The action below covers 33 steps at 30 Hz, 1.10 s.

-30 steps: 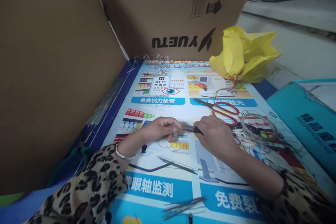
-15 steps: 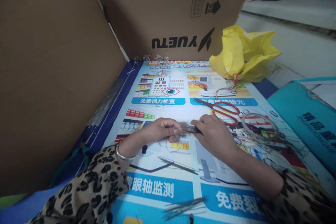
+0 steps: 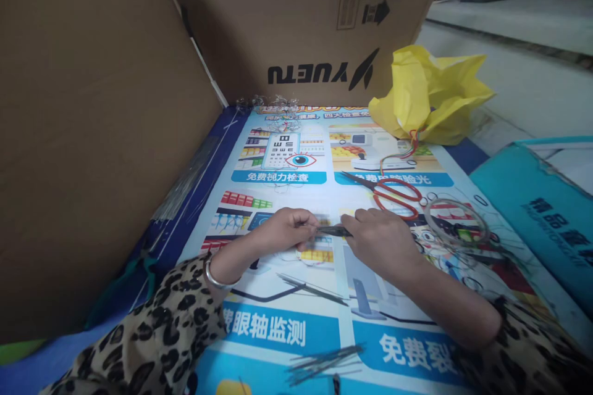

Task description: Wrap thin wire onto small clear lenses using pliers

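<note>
Over the middle of the printed poster, my left hand (image 3: 288, 231) has its thumb and fingers pinched together on what looks like a thin wire; the fingertips hide most of it. My right hand (image 3: 382, 241) is wrapped round a pair of pliers, its handles hidden in the palm. The dark narrow jaws of the pliers (image 3: 334, 231) point left and reach my left fingertips. Below my hands lie short straight wires (image 3: 315, 291), with a second bundle of wires (image 3: 327, 363) nearer to me. Scissors (image 3: 398, 195) with orange-red handles rest just beyond my right hand.
A coil of wire (image 3: 456, 222) and small dark rings lie at the right. Behind are crumpled yellow paper (image 3: 426, 99) and a tangled clear-and-wire cluster (image 3: 282, 105). Cardboard (image 3: 296, 24) walls the back and left. Teal-handled pliers (image 3: 147, 268) lie left; a teal box (image 3: 546, 210) right.
My right hand has shifted slightly right and down with the pliers, whose jaws now look narrower and are turned differently. My left hand stays almost in place, still pinching.
</note>
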Available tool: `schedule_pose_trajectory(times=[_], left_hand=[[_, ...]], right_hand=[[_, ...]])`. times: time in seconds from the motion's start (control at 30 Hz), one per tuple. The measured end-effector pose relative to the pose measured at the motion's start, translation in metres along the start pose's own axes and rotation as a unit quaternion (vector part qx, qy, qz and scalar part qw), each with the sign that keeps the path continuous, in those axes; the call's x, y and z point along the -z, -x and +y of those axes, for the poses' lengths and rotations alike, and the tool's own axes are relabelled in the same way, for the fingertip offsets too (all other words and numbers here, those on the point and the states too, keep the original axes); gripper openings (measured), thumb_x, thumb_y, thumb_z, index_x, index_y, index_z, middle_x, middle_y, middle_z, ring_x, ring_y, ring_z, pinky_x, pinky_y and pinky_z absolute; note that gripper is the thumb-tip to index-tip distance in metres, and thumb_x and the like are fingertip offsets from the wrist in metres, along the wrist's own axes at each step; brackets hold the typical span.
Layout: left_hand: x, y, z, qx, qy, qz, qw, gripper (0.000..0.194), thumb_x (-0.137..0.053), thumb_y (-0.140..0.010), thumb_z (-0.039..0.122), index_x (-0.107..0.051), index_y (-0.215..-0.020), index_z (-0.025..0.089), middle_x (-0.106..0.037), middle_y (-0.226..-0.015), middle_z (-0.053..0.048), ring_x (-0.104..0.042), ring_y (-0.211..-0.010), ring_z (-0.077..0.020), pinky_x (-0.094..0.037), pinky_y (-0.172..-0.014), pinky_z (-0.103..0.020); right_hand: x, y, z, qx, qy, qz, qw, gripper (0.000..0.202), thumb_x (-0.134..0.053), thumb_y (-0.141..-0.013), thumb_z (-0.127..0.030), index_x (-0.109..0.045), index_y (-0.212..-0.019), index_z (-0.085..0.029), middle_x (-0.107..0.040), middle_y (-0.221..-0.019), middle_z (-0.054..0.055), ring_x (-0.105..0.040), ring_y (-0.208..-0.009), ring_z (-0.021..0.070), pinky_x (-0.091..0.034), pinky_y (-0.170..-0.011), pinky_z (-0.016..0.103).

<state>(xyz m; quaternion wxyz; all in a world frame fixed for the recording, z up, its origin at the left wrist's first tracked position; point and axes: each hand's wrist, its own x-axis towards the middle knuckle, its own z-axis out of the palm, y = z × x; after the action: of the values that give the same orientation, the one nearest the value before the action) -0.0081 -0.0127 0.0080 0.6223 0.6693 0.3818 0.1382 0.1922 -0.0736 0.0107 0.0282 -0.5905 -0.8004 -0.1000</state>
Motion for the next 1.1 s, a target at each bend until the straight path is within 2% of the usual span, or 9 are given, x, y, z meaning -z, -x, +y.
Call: schedule_pose_trajectory(times=[0.3, 0.43, 0.57, 0.8, 0.93, 1.03, 1.1], left_hand=[[-0.002, 0.000, 0.002, 0.008, 0.009, 0.016, 1.000, 0.012, -0.053, -0.073, 0.024, -0.056, -0.078, 0.014, -0.051, -0.055, 0.004, -0.045, -0.043, -0.0052, -0.034, -0.043, -0.017], [-0.004, 0.001, 0.003, 0.007, 0.012, 0.020, 1.000, 0.014, -0.053, -0.075, 0.028, -0.055, -0.078, 0.015, -0.048, -0.048, 0.006, -0.038, -0.039, -0.0040, -0.029, -0.042, -0.016], [-0.004, 0.000, 0.001, 0.009, -0.034, 0.036, 0.999, 0.018, -0.052, -0.076, 0.032, -0.054, -0.075, 0.015, -0.049, -0.045, 0.005, -0.032, -0.037, -0.0041, -0.024, -0.040, -0.017], [-0.004, -0.001, 0.000, 0.008, -0.052, 0.024, 0.998, 0.021, -0.050, -0.079, 0.036, -0.052, -0.075, 0.016, -0.049, -0.046, 0.005, -0.032, -0.039, -0.0050, -0.024, -0.042, -0.018], [-0.005, 0.000, 0.003, 0.002, -0.061, 0.038, 0.997, 0.024, -0.052, -0.078, 0.038, -0.055, -0.077, 0.015, -0.050, -0.046, 0.005, -0.035, -0.040, -0.0059, -0.025, -0.044, -0.018], [-0.005, -0.001, 0.004, -0.009, -0.065, 0.034, 0.997, 0.023, -0.053, -0.078, 0.037, -0.056, -0.075, 0.015, -0.052, -0.045, 0.004, -0.039, -0.044, -0.0073, -0.030, -0.048, -0.019], [-0.005, -0.001, 0.003, -0.004, -0.056, 0.031, 0.998, 0.024, -0.053, -0.078, 0.038, -0.058, -0.078, 0.015, -0.052, -0.046, 0.004, -0.040, -0.045, -0.0075, -0.031, -0.048, -0.019]], right_hand=[[0.004, 0.000, -0.002, -0.010, 0.008, -0.021, 1.000, 0.013, -0.051, -0.077, -0.022, -0.061, -0.085, -0.021, -0.061, -0.073, 0.005, -0.055, -0.069, 0.0187, -0.025, -0.058, 0.029], [0.006, 0.000, -0.004, -0.025, 0.003, -0.039, 0.999, 0.012, -0.049, -0.079, -0.024, -0.059, -0.083, -0.022, -0.062, -0.073, 0.004, -0.056, -0.069, 0.0197, -0.026, -0.056, 0.028], [0.008, -0.001, -0.006, -0.043, -0.012, -0.064, 0.997, 0.013, -0.048, -0.080, -0.024, -0.057, -0.088, -0.023, -0.063, -0.077, 0.003, -0.058, -0.070, 0.0188, -0.029, -0.055, 0.027], [0.014, -0.004, -0.005, -0.071, -0.042, -0.096, 0.992, 0.017, -0.048, -0.081, -0.030, -0.057, -0.093, -0.023, -0.064, -0.083, 0.004, -0.058, -0.076, 0.0191, -0.034, -0.061, 0.027], [0.032, -0.006, 0.012, -0.069, -0.123, -0.091, 0.986, 0.024, -0.044, -0.084, -0.039, -0.060, -0.088, -0.022, -0.064, -0.084, 0.003, -0.056, -0.077, 0.0155, -0.031, -0.059, 0.024], [0.049, -0.006, 0.038, -0.106, -0.207, -0.058, 0.971, 0.034, -0.039, -0.086, -0.046, -0.061, -0.084, -0.020, -0.062, -0.074, 0.001, -0.052, -0.065, 0.0113, -0.027, -0.054, 0.022], [0.058, -0.005, 0.057, -0.137, -0.216, -0.022, 0.966, 0.035, -0.039, -0.085, -0.046, -0.061, -0.084, -0.019, -0.060, -0.072, 0.000, -0.049, -0.062, 0.0105, -0.026, -0.053, 0.022]])
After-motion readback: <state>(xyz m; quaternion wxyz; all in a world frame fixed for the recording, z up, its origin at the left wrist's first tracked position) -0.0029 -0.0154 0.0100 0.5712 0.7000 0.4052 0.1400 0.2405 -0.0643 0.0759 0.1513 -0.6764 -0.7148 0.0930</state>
